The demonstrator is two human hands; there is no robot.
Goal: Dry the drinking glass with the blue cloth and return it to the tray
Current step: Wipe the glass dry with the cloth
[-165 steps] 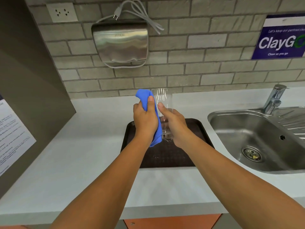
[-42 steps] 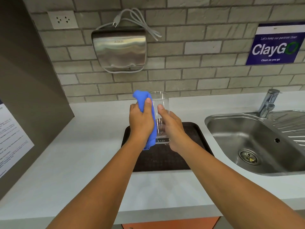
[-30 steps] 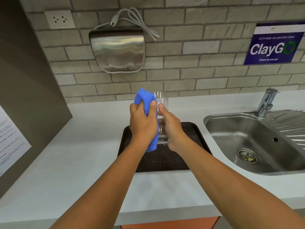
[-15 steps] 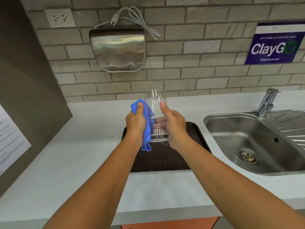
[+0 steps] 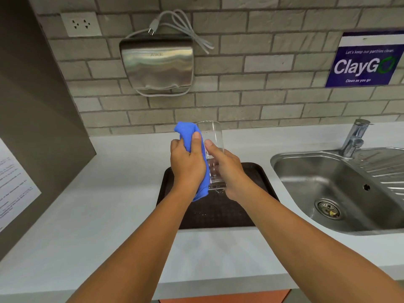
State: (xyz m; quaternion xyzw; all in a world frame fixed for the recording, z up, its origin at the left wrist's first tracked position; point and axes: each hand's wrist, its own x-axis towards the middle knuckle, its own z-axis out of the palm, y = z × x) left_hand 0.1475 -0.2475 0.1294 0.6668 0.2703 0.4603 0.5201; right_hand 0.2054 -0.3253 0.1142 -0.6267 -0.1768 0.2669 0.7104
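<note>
Pantry counter, white top point(image 5: 98, 215), grey brick wall behind, steel sink point(image 5: 341, 193) off to my right with its tap point(image 5: 355, 138) shut. Dark brown tray point(image 5: 220, 213) sits on the counter straight ahead, nothing standing on it; a few specks that may be water drops show on its surface, though I can't be sure at this resolution.

Both hands up over the tray's far half. Right hand point(image 5: 227, 171) wrapped around the lower part of the drinking glass point(image 5: 213, 149), thumb up its near side, glass upright and held clear of the tray. Left hand point(image 5: 188, 165) clenched on the blue cloth point(image 5: 190, 136), pressing it flat against the glass's left wall, thumb on top of the fabric.

Change over the last 0.5 s: the cloth hand was low, beside the base, with most of the glass wall bare. Now it has ridden up again, and the bunched top of the cloth sits level with the rim. The glass has stayed in about the same spot.

Reading: that is 1 more stroke along the outer wall, so I judge drying is still under way. I see no cloth inside the glass. The return to the tray is not yet started; the tray lies directly underneath, so the set-down should be short.
</note>
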